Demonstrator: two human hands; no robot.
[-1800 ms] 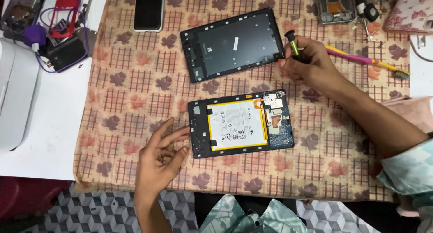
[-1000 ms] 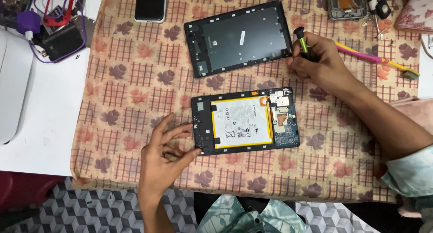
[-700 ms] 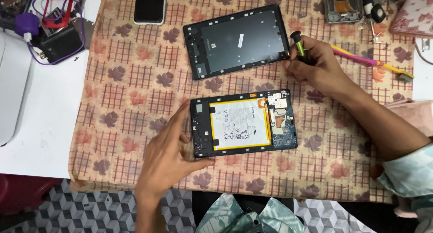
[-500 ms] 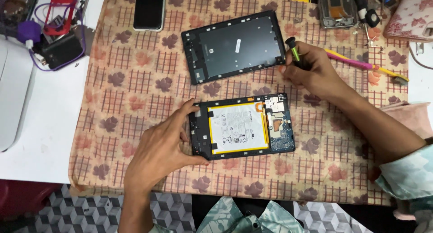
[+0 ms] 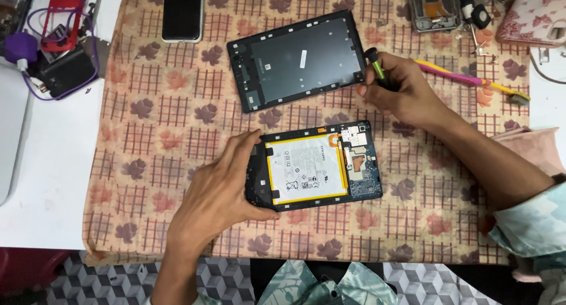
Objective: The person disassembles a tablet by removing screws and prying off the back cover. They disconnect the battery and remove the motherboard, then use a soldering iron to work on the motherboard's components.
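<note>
The left hand [image 5: 221,184] is gripping the left end of the opened tablet [image 5: 315,166], which is lying battery-up at the centre of the frame on the floral cloth [image 5: 147,122]. The right hand [image 5: 401,92] is pinching a green-handled screwdriver [image 5: 375,66] upright, just right of the tablet's detached back cover [image 5: 298,60]. A pink-and-yellow brush [image 5: 471,81] is lying further right on the worktop [image 5: 47,163].

Left hand [image 5: 221,184]: bare, no ring, no watch, no glove; forearm bare down to the frame's lower edge. Right hand [image 5: 398,92]: bare, also without rings; forearm uncovered up to a loose sleeve [image 5: 530,222] in pale teal and white, leaf-like print. Same patterned fabric [image 5: 321,284] shows at bottom centre, over lap or torso.
</note>
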